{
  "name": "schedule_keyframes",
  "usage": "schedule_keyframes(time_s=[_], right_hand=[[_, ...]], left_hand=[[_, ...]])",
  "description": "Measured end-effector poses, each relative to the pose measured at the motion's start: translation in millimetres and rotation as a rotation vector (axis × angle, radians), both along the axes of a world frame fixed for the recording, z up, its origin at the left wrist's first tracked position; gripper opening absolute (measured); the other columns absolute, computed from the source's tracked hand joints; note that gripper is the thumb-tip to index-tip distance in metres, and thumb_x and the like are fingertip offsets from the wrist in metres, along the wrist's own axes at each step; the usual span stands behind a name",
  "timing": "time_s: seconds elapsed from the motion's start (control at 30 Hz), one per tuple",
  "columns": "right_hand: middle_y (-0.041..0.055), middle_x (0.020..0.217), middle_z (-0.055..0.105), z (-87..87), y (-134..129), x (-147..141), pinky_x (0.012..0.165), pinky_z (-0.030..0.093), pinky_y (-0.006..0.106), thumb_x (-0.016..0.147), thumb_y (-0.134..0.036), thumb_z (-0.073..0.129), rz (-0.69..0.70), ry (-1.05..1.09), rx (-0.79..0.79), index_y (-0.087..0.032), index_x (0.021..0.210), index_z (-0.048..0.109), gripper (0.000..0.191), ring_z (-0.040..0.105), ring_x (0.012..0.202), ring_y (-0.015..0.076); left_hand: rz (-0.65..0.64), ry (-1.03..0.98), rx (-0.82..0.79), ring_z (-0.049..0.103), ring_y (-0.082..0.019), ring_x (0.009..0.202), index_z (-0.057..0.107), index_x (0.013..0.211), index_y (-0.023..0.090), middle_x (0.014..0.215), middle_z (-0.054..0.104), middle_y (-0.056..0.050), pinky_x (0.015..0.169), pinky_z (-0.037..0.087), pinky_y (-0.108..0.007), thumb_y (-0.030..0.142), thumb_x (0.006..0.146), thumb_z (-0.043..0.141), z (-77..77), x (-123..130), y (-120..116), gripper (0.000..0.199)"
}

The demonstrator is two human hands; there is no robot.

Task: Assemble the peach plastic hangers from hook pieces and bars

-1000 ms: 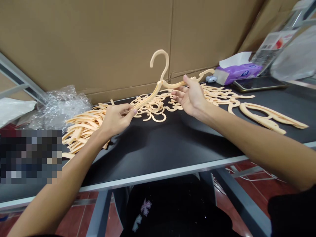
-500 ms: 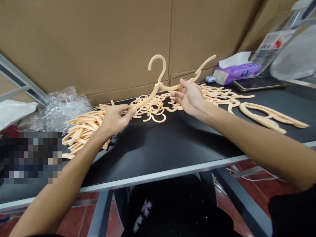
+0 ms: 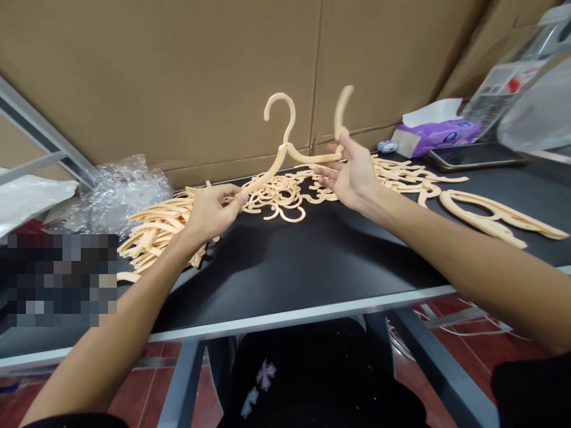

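Observation:
A peach plastic clothes hanger (image 3: pixel 307 156) is raised over the black table, its hook curling up at the centre. My left hand (image 3: pixel 212 211) grips the end of its left arm. My right hand (image 3: pixel 350 178) holds the right arm with spread fingers, and that arm's tip stands almost upright above the fingers. Below lie a tangle of loose peach hooks (image 3: pixel 281 199), a heap of peach hanger arms (image 3: pixel 156 229) near my left hand, and more pieces (image 3: pixel 410 177) beyond my right hand.
Further peach hanger pieces (image 3: pixel 486 214) lie at the right of the black table (image 3: pixel 312 267). Behind stand a cardboard wall (image 3: pixel 156 77), bubble wrap (image 3: pixel 120 196), a purple tissue pack (image 3: pixel 439 134), a phone (image 3: pixel 475 156) and a clear plastic bag (image 3: pixel 539 107).
The hanger's right arm has swung from a slant toward the right to nearly upright in my right hand. My left hand keeps its hold, and the view has shifted slightly.

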State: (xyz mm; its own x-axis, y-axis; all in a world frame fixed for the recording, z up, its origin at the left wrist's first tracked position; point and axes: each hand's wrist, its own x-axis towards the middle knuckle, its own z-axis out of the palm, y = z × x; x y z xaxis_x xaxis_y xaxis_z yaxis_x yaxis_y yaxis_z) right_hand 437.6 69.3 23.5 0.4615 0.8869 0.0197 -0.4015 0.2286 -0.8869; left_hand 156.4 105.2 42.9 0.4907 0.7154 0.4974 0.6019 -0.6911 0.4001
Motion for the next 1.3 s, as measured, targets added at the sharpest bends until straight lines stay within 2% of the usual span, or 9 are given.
schedule_keyframes(time_s=[0.1,0.17,0.4,0.53,0.67,0.83,0.97,1.1,1.3], right_hand=[[0.007,0.092,0.067,0.7,-1.9,2.5,0.059,0.052,0.03,0.094,-0.071,0.044,0.045,-0.057,0.008,-0.026,0.1,0.06,0.048,0.067,0.077,0.02],[0.0069,0.092,0.067,-0.7,-1.7,2.5,0.06,0.052,0.03,0.092,-0.074,0.046,0.038,-0.095,-0.006,-0.026,0.1,0.062,0.051,0.067,0.075,0.0196],[-0.0004,0.073,0.061,-8.1,6.9,0.1,0.06,0.056,0.025,0.09,-0.035,0.07,-0.006,-0.037,0.044,-0.022,0.082,0.056,0.021,0.063,0.061,0.0117],[-0.0023,0.069,0.059,-7.0,12.3,5.4,0.062,0.06,0.025,0.093,-0.026,0.065,-0.109,0.037,0.106,-0.023,0.078,0.052,0.02,0.062,0.061,0.0103],[-0.0013,0.075,0.061,-7.3,18.3,14.5,0.069,0.062,0.029,0.094,-0.029,0.065,-0.176,0.003,0.176,-0.023,0.079,0.052,0.021,0.065,0.066,0.0119],[-0.0008,0.076,0.062,-8.2,24.4,25.7,0.074,0.063,0.032,0.094,-0.035,0.067,-0.221,-0.005,0.24,-0.024,0.077,0.05,0.026,0.065,0.071,0.0135],[0.0006,0.078,0.064,-6.9,23.5,27.2,0.073,0.063,0.031,0.096,-0.031,0.062,-0.237,-0.01,0.205,-0.026,0.079,0.051,0.021,0.066,0.075,0.0146],[0.002,0.081,0.063,-6.7,20.1,21.6,0.072,0.063,0.031,0.096,-0.035,0.061,-0.212,-0.082,0.164,-0.026,0.08,0.051,0.021,0.066,0.074,0.0158],[0.0002,0.076,0.061,-3.4,14.0,12.5,0.067,0.062,0.026,0.095,-0.026,0.061,-0.148,0.012,0.176,-0.023,0.08,0.052,0.017,0.064,0.064,0.0118]], left_hand=[[0.007,0.004,0.005,0.061,-0.017,0.058,0.078,0.081,0.016,0.065,0.073,-0.003,0.058,0.042,-0.028,0.045,0.089,0.058,0.6,-1.6,1.4,0.036],[0.005,0.005,0.011,0.062,-0.017,0.059,0.078,0.08,0.016,0.065,0.073,-0.003,0.06,0.043,-0.028,0.045,0.089,0.058,0.7,-2.0,1.3,0.036],[-0.003,0.01,0.055,0.067,-0.018,0.067,0.08,0.091,0.017,0.075,0.077,-0.004,0.066,0.047,-0.028,0.042,0.088,0.061,-4.6,-0.7,3.1,0.032],[-0.038,0.009,0.337,0.069,-0.024,0.09,0.077,0.1,0.018,0.097,0.077,-0.01,0.084,0.052,-0.035,0.038,0.09,0.061,-9.0,-1.2,7.2,0.028],[-0.01,0.039,0.495,0.065,-0.023,0.087,0.073,0.091,0.021,0.088,0.072,-0.007,0.087,0.05,-0.038,0.034,0.09,0.06,-7.9,-0.9,3.1,0.018],[0.055,0.065,0.277,0.06,-0.018,0.061,0.074,0.08,0.02,0.067,0.069,-0.003,0.071,0.047,-0.033,0.036,0.09,0.058,-4.3,0.5,-0.4,0.024],[0.155,0.138,0.072,0.066,-0.022,0.064,0.081,0.088,0.018,0.069,0.075,-0.006,0.065,0.044,-0.032,0.04,0.088,0.06,-4.3,0.5,5.9,0.03],[0.22,0.044,0.053,0.069,-0.023,0.069,0.08,0.105,0.018,0.075,0.078,-0.006,0.069,0.048,-0.032,0.041,0.089,0.062,-3.4,-1.3,9.6,0.034],[0.249,0.011,0.059,0.068,-0.021,0.069,0.074,0.124,0.018,0.08,0.078,-0.004,0.073,0.05,-0.032,0.044,0.089,0.064,-1.7,-1.9,6.2,0.044]])
